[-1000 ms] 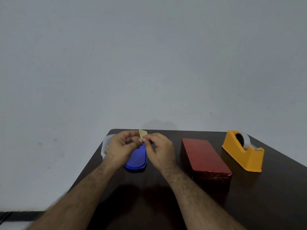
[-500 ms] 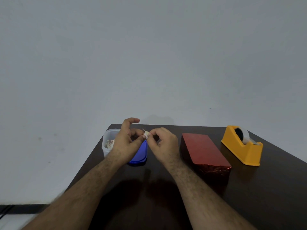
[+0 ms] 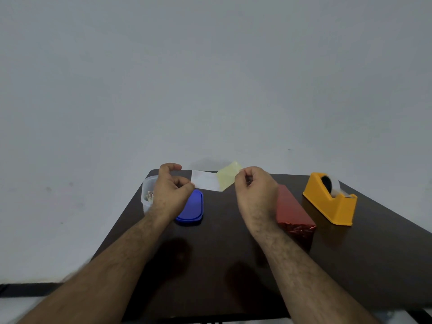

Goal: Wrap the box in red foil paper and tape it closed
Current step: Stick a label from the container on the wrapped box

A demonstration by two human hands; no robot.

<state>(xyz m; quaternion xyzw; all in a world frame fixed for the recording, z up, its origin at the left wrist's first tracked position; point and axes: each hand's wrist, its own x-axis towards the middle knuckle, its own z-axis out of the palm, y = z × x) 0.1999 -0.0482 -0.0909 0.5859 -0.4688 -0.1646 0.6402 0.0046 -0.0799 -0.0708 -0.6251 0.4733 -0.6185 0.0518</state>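
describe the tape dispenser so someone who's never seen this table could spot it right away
Start at the dark brown table and go to its far right side. Past the right hand lies the long box wrapped in red foil; the tape dispenser stands just right of it, apart from it. It is the only orange-yellow thing there, wedge-shaped, with a tape roll in its top.

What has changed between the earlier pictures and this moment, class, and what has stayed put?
The left hand and right hand have drawn apart sideways, stretching out the small folded piece they pinched together into a pale white-and-yellow strip held between them. Unmoved: the red foil-wrapped box, yellow tape dispenser, blue oval lid and clear plastic tub.
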